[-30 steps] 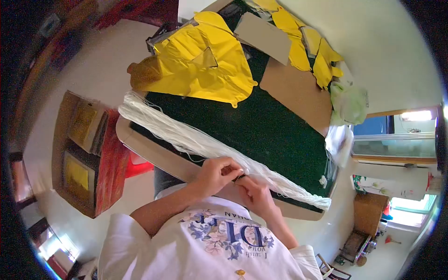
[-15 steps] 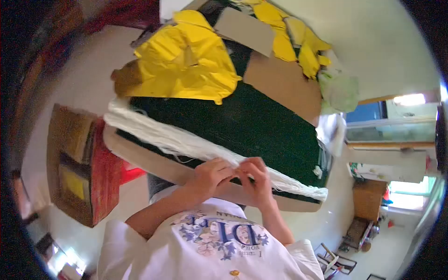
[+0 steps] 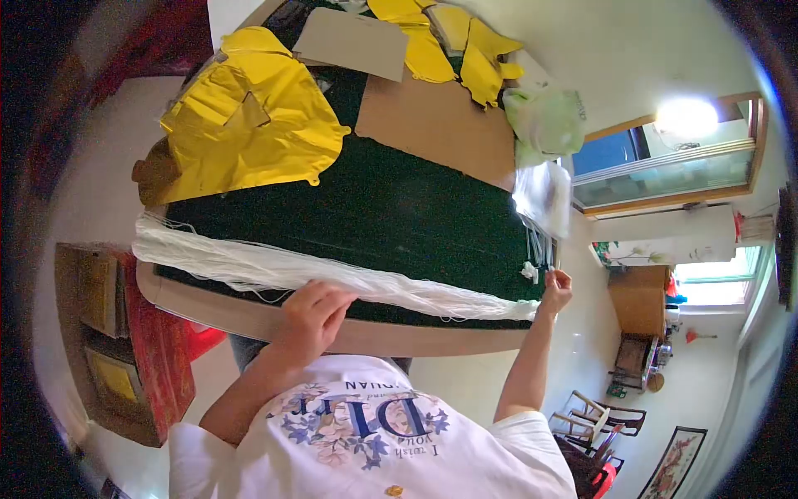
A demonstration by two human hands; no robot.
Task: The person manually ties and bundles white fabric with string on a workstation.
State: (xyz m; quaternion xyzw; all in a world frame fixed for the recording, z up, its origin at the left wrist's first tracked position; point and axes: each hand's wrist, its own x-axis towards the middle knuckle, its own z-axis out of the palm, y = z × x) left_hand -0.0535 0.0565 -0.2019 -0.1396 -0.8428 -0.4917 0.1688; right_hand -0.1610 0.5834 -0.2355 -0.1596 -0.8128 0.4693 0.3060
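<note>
A long bundle of loose white thread (image 3: 416, 291) lies along the near edge of the dark green tabletop (image 3: 424, 208). My left hand (image 3: 316, 314) is at the middle of its near side, with fingers curled together on the strands. At the table's right edge, past the bundle's right end, is my right hand (image 3: 557, 291), its fingertips pinched at the lower end of some thin greyish strips (image 3: 539, 243). Exactly what sits between those fingertips is hard to see. A small white clump (image 3: 529, 271) lies just left of that hand.
Yellow sheet material (image 3: 258, 125) covers the far left of the table. Flat cardboard (image 3: 440, 125), a grey board (image 3: 353, 41) and more yellow pieces (image 3: 486, 58) lie further back. Plastic bags (image 3: 544, 121) sit at the right edge. A red-sided box (image 3: 154, 333) stands left of the table.
My hands were together on the thread; now they are apart. My right hand has moved to the strips at the right edge, while my left stays by the bundle. The view has shifted.
</note>
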